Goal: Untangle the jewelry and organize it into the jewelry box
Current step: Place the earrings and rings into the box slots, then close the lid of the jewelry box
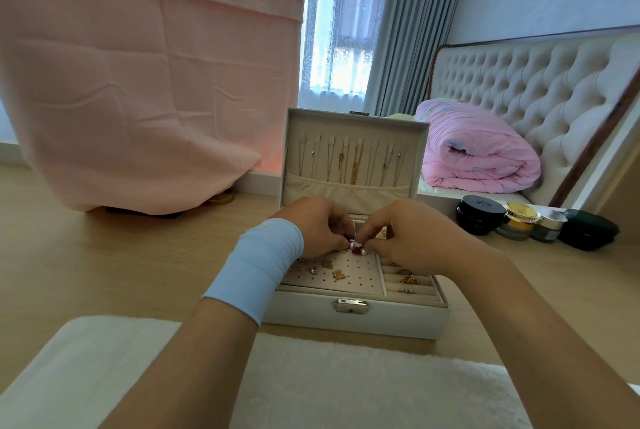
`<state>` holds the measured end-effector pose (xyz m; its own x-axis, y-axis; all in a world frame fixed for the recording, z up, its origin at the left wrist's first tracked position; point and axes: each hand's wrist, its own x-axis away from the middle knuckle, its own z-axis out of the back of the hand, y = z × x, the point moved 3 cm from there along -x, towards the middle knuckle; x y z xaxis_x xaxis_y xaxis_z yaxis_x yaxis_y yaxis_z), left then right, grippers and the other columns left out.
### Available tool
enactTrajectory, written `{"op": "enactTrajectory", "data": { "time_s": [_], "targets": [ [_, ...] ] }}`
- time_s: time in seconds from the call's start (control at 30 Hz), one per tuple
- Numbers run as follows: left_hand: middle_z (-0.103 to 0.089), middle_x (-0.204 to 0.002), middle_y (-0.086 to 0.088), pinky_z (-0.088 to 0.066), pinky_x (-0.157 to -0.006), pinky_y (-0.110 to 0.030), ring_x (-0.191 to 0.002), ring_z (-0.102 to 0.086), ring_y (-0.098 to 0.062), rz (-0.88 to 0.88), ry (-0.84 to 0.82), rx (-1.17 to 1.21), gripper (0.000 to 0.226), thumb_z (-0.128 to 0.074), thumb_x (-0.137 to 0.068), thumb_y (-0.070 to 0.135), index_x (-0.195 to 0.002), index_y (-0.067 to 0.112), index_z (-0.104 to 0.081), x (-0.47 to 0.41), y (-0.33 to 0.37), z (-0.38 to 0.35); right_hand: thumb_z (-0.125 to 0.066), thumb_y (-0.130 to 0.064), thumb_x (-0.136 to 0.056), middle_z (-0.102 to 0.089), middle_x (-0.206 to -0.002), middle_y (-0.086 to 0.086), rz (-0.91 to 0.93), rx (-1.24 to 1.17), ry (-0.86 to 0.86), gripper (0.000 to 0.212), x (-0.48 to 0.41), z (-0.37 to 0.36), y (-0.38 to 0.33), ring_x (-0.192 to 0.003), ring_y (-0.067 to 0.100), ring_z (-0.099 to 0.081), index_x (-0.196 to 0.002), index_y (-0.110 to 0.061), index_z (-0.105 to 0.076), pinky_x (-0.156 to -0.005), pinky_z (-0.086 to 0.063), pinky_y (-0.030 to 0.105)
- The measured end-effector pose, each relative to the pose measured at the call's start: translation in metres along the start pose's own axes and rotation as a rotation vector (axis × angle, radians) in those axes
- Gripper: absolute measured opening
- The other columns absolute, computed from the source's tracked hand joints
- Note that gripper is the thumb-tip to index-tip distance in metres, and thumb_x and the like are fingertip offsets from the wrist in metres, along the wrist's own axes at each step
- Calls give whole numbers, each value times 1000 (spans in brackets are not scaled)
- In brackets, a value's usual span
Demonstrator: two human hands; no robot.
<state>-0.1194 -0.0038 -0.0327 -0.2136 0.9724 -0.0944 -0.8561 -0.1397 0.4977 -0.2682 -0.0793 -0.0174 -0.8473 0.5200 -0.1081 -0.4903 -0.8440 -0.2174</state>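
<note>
Pearl piece (356,248) hanging at frame centre over the jewelry box (353,319) | I'm pinching it from both sides, left grip (318,224) and right grip (412,238) curling onto it | lying between them, equally near.

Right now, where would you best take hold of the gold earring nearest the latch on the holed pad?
Likely pinch the gold earring by its outer edges, fingers coming straight down. It lies flat on the perforated pad in the jewelry box, so nothing underneath is exposed, and the left hand and right hand, pinching a pearl piece, sit farther back.
</note>
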Motion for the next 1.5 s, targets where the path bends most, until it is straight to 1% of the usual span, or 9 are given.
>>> {"op": "enactTrajectory", "data": {
  "time_s": [0.27,0.5,0.63,0.73,0.93,1.03,1.13,1.3,1.5],
  "targets": [
    [-65,-98,15,-49,-89,-29,-94,-59,-7,-9,28,6,20,-65,-88,28,-105,38,-70,6,2,5,-67,-31,-93,-66,-97,-27,-27,-69,35,14,3,7,3,-80,-7,-57,-99,-40,-75,-82,-50,23],
    [-60,-100,15,-39,-74,-11,-89,-55,0,-82,442,164,19,-58,-95,21,-111,31,-63,28,-14,47,-64,-28,-95,-67,-104,-22,-95,-274,308,17,8,26,17,-80,-8,-56,-109,-33,-73,-88,-47,25],
    [-58,-116,3,-48,-88,-27,-94,-56,-9,39,649,309,22,-57,-95,23,-117,26,-57,17,-37,67,-66,-24,-93,-65,-102,-10,-186,-385,444,15,3,31,35,-99,11,-62,-108,-28,-67,-82,-47,26],
    [-49,-137,-3,-40,-101,-34,-112,-51,-17,134,620,422,42,-54,-97,27,-137,19,-44,-1,-43,75,-66,-21,-91,-52,-124,5,-316,-377,487,37,-3,40,47,-105,17,-53,-126,-22,-53,-79,-41,28],
    [-11,-163,-3,-18,-118,-40,-148,-18,-24,161,439,517,68,-42,-101,39,-156,20,-7,-32,-22,83,-67,-18,-87,-15,-164,17,-357,-476,334,100,-26,58,44,-141,33,-36,-160,-30,1,-104,-39,41],
    [-19,-161,-6,-22,-118,-42,-146,-22,-27,146,388,599,64,-41,-102,39,-155,18,-13,-38,-17,86,-61,-6,-92,-30,-158,29,-322,-581,298,103,-30,60,37,-124,37,-58,-160,-29,12,-91,-51,38],
    [-47,-136,-1,-34,-111,-42,-131,-40,-25,122,443,661,39,-43,-102,34,-139,22,-39,-34,-19,91,-58,-7,-97,-28,-161,23,-294,-632,390,94,-27,64,41,-124,34,-58,-161,-28,8,-91,-52,41],
    [-49,-132,-2,-40,-108,-45,-118,-49,-20,69,547,468,53,-46,-101,33,-150,20,-31,-9,-29,99,-52,-30,-103,-33,-160,5,-237,-509,467,68,-10,67,53,-140,25,-41,-160,-28,-17,-115,-36,47],
    [-58,-120,2,-42,-84,-16,-101,-54,-9,-96,514,122,33,-57,-96,20,-128,19,-54,46,-26,89,-61,-23,-100,-65,-112,-9,-78,-386,373,23,40,76,46,-97,6,-60,-119,-36,-59,-83,-50,30]
  ]
}}
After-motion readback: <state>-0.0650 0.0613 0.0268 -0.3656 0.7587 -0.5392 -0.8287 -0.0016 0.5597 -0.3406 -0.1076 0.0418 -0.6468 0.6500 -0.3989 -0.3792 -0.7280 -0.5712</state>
